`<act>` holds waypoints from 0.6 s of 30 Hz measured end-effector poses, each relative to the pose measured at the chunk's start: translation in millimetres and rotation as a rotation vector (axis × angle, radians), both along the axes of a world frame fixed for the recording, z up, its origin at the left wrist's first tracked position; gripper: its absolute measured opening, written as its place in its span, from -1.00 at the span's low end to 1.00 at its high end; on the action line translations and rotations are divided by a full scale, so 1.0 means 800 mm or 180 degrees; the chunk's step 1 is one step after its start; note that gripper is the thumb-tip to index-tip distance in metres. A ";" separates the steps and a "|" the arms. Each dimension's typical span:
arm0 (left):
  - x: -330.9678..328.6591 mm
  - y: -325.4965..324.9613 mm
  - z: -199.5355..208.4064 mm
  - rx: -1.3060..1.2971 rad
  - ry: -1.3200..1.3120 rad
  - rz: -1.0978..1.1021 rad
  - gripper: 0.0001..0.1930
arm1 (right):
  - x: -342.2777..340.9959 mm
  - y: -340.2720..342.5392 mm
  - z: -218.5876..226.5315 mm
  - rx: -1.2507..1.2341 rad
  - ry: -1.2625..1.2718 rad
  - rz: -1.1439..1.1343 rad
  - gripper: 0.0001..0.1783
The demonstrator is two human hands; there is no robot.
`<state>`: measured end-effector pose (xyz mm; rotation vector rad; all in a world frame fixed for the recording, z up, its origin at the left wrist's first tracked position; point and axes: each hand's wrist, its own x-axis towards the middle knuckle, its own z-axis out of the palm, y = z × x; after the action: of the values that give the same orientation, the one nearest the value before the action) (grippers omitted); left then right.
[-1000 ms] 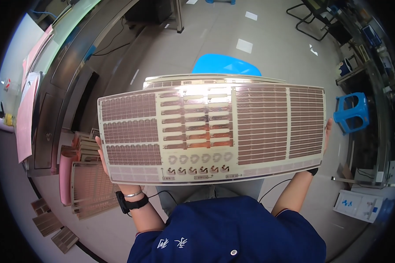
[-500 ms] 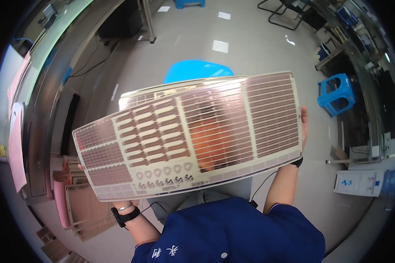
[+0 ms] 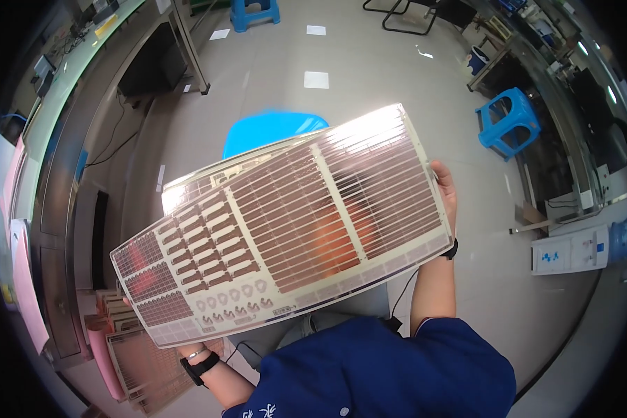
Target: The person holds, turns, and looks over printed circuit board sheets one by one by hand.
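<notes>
A large copper-patterned circuit board panel (image 3: 223, 191) with pale borders is held up in front of me, its right end higher than its left. My right hand (image 3: 444, 187) grips the right edge, fingers showing beside it. Most of my left hand (image 3: 190, 350) is hidden behind the lower left of the panel; a fingertip shows at the left edge, and the hand supports the panel there. Behind the upper edge, part of a second similar panel (image 3: 176, 198) shows. The shiny copper reflects light and an orange-toned shape.
A blue stool (image 3: 268, 129) stands just beyond the panel, another blue stool (image 3: 510, 125) to the right. More panels (image 3: 143, 362) lean at lower left beside a pink roll (image 3: 104, 362). A long bench (image 3: 83, 97) runs along the left; a white water dispenser (image 3: 570, 251) is at right.
The panel has shifted left in view and tilted more, its left end lower, with both hands still on it. The surroundings have shifted slightly as the view turned.
</notes>
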<state>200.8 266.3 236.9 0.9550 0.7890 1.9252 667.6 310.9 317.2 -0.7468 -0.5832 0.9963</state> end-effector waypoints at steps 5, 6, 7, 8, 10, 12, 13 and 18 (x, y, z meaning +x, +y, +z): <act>-0.004 0.002 0.008 0.0246 -0.0063 -0.0160 -0.60 | 0.001 0.006 -0.001 0.0091 -0.0075 0.0160 -0.74; -0.010 0.000 0.011 0.0295 -0.0057 -0.0168 -0.61 | 0.006 0.008 -0.005 0.0107 -0.0048 0.0188 -0.74; -0.013 -0.004 0.013 0.0335 -0.0065 -0.0188 -0.61 | 0.017 0.008 -0.006 -0.0005 0.0233 0.0124 -0.75; -0.014 -0.003 0.015 0.0375 -0.0071 -0.0203 -0.61 | 0.021 0.011 -0.008 -0.0119 0.0516 0.0064 -0.76; -0.017 -0.014 0.024 0.0433 -0.0057 -0.0215 -0.61 | 0.001 0.018 0.015 0.0567 -0.0327 -0.0422 -0.86; -0.030 0.015 0.035 0.0518 -0.0095 -0.0259 -0.62 | 0.025 0.018 0.008 0.0946 -0.1175 -0.0364 -0.91; -0.024 0.014 0.043 -0.0341 0.0843 0.1212 -0.76 | 0.047 0.026 -0.011 0.0841 -0.1301 -0.0082 -0.91; -0.065 0.010 0.034 -0.1251 0.0663 0.1258 -0.94 | 0.063 0.003 0.005 -0.0794 -0.2060 0.0210 -0.79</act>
<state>149.2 274.2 264.2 0.8029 1.5086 1.9041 718.2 313.1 321.0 -1.2964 -1.0572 0.8886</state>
